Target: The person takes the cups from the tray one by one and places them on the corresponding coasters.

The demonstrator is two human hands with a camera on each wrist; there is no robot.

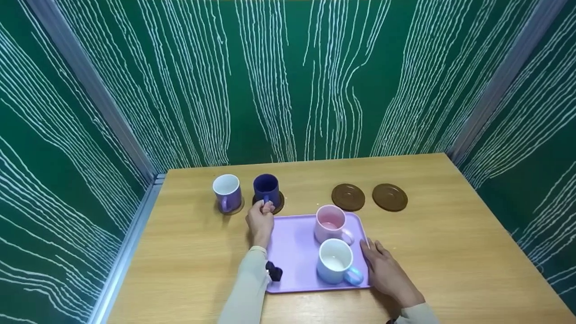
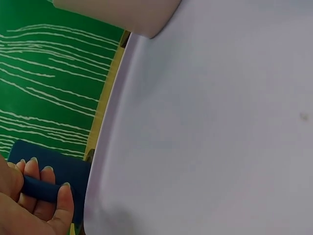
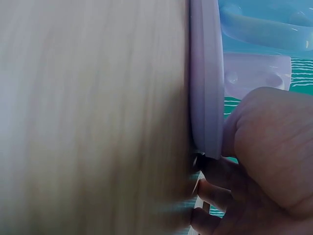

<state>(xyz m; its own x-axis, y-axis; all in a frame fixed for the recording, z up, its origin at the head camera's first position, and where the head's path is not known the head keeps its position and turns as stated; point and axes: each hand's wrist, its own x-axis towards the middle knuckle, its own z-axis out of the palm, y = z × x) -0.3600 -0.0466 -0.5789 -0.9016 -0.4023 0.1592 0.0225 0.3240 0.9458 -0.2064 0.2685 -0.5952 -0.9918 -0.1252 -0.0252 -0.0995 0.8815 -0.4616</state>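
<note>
My left hand (image 1: 261,221) grips the handle of a dark blue mug (image 1: 265,185), fingers curled round it in the left wrist view. That mug stands on a brown round coaster (image 1: 280,204) behind the left end of a light purple tray (image 1: 292,252). At the tray's right edge, my right hand (image 1: 388,272) holds the rim, thumb over it and the other fingers outside. A pink mug (image 1: 321,230) stands on the right half of the tray. In front of it is a light blue mug (image 1: 328,267) with a white inside. Both handles point right.
A purple mug (image 1: 231,199) with a white inside sits on another coaster (image 1: 238,208) at the back left. Two brown coasters (image 1: 348,197) (image 1: 389,197) lie at the back right. The wooden table (image 1: 189,270) meets green walls (image 1: 252,112) with white lines.
</note>
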